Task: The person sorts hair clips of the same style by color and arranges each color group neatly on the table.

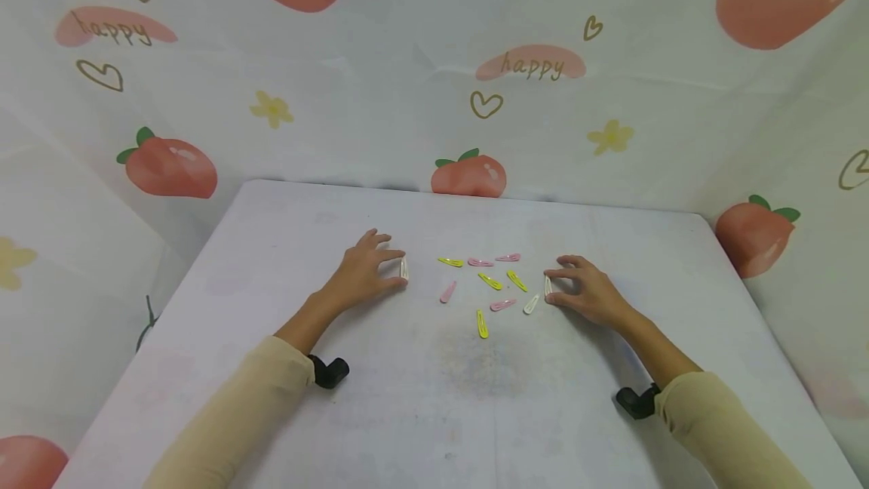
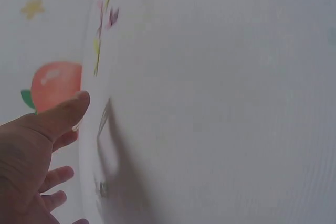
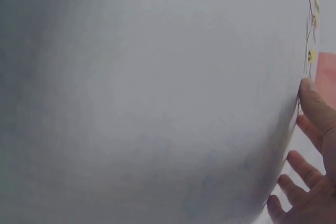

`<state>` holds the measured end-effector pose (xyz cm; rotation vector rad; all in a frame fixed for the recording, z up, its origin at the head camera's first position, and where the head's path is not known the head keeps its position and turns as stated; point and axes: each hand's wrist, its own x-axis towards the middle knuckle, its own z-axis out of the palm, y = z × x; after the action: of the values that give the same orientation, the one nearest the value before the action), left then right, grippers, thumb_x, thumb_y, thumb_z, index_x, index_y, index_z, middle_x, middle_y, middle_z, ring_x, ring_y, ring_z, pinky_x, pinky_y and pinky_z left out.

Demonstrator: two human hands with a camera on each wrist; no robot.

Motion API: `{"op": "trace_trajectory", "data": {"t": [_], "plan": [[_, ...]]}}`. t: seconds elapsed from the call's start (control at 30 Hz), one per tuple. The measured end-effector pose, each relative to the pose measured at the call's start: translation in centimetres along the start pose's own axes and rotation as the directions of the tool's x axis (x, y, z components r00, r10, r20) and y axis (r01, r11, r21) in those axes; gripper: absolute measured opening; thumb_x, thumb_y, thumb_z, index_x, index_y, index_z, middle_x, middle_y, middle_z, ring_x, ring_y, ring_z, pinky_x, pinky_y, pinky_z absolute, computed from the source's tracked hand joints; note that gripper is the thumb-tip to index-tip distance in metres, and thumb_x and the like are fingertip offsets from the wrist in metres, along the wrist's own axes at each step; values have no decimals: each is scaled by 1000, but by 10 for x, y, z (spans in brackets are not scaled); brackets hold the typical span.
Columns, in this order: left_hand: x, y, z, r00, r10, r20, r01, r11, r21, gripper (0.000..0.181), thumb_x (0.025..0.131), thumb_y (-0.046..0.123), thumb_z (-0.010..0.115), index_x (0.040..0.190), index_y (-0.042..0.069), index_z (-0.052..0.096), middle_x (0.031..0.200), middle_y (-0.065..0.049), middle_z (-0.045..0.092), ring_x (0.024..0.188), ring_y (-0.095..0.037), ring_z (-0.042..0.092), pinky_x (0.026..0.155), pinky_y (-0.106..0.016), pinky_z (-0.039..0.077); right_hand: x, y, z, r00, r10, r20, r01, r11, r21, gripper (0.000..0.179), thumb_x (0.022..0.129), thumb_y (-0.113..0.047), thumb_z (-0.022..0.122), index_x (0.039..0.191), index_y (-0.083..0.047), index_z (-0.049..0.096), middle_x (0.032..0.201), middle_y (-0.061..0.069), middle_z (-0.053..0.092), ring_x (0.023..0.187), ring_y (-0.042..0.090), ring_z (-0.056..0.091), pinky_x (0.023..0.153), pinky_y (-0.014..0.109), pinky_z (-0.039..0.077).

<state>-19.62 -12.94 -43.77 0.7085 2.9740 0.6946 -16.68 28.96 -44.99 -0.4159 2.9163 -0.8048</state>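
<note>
Left fingers pinch white clip; right fingers another; table: clips

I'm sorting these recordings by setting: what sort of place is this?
Probably a staged recording corner: a white, peach-printed backdrop sheet runs behind a flat whitish table, where small yellow, pink and white teardrop-shaped hair clips lie spread out.

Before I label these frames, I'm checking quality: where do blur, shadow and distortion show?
Head view: fairly evenly lit, mostly sharp, soft shadow below the right hand; left wrist view: dim, small clips blurred, a dark shadow across the tabletop; right wrist view: hazy, dark toward the left, the tabletop's edge bowed.
</note>
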Motion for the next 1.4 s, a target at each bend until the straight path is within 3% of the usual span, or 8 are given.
{"op": "trace_trajectory", "data": {"t": [0.2,0.37,0.83,1.07,1.4], "plan": [[-4,-19,-7,997,-77,10,77,997,8,52,84,34,79,128,8,68,146,-24,47,145,-46,24,104,-70,30,-1,0,0,1000,-5,-3,5,1000,2,52,83,-26,82,126,-1,67,142,28,47,135,49,37,107,68,28],[-7,-27,-7,995,-94,33,94,996,9,52,86,36,77,130,9,67,146,-26,45,145,-47,22,104,-72,28,-1,-1,-1,1000,-10,-6,10,1000,3,52,82,-25,82,126,0,67,142,28,46,135,50,37,107,68,28],[-6,-25,-11,992,-90,83,93,995,-23,59,88,37,75,139,10,60,150,-25,41,148,-45,16,106,-72,23,-1,0,-1,1000,-2,9,2,1000,7,52,83,-23,81,127,0,67,144,28,45,136,50,36,107,68,28],[2,-8,-5,997,-43,69,44,999,-7,61,88,39,75,140,11,59,150,-22,43,148,-42,18,108,-69,25,-1,0,-1,1000,6,11,-6,1000,12,52,83,-24,81,127,-1,67,144,27,45,137,49,35,107,68,27],[18,45,23,989,118,84,-115,993,-42,49,90,37,74,133,15,66,148,-17,46,148,-38,23,108,-63,30,-1,2,0,1000,-1,9,0,1000,24,52,83,-24,81,127,-1,67,143,27,45,136,50,35,107,68,28]]}}
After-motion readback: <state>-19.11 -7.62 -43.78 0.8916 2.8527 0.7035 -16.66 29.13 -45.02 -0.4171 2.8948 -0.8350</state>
